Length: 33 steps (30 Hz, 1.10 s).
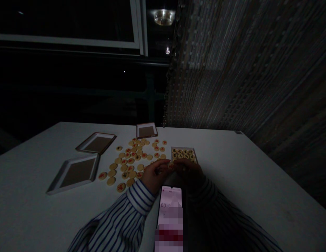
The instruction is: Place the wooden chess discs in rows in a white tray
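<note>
Round wooden game pieces (130, 161) with red or black characters, some showing a plain face, lie scattered left of centre. A shallow box (195, 154) on the right holds rows of pieces with black characters. My left hand (156, 174) is closed beside the scattered pieces, its fingertips close to a red-marked piece (171, 166) between the hands. Over the near edge of the box, my right hand (188, 174) has its fingers bent round that same piece. Shadow hides exactly how each hand's fingers touch it.
Two open trays (79, 171) (96, 143) lie at the left, and a third box part (146, 131) is at the back. A lit phone (171, 206) lies between my forearms. Behind the table hangs a bead curtain (218, 70).
</note>
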{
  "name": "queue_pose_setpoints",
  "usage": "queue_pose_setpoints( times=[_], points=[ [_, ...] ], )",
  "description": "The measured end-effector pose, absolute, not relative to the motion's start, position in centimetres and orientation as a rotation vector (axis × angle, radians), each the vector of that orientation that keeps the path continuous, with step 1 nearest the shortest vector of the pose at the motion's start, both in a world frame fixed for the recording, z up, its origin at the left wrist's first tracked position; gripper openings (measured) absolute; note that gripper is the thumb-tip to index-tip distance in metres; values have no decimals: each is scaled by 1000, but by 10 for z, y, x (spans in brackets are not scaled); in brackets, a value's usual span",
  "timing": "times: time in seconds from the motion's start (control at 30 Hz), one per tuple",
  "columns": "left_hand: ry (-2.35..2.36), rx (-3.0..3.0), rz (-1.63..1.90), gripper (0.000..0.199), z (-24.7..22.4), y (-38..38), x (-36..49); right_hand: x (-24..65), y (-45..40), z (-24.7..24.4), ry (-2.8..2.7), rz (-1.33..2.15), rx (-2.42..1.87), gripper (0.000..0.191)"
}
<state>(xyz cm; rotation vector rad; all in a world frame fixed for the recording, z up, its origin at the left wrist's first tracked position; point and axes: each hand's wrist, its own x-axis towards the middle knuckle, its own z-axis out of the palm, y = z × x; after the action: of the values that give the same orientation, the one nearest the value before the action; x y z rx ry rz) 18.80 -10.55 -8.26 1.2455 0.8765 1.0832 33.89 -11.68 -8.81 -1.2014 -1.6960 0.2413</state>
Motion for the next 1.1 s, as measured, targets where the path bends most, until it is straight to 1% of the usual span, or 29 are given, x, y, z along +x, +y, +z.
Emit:
queue_pose_setpoints(
  times=[0.2,0.37,0.57,0.8,1.1],
  points=[
    [905,1261,1107,34,-82,-105,186,338,-121,-83,-1705,258,-1236,14],
    [953,1253,1136,31,-79,-105,186,340,-117,-88,-1709,271,-1213,14],
    [975,1227,1154,30,-75,-106,187,340,-117,-90,-1707,370,-1180,14],
    [982,1287,1161,27,-76,-105,185,336,-121,-85,-1678,396,-1211,12],
    [1009,1379,1145,25,-78,-104,184,338,-122,-84,-1670,424,-1204,13]
  ],
)
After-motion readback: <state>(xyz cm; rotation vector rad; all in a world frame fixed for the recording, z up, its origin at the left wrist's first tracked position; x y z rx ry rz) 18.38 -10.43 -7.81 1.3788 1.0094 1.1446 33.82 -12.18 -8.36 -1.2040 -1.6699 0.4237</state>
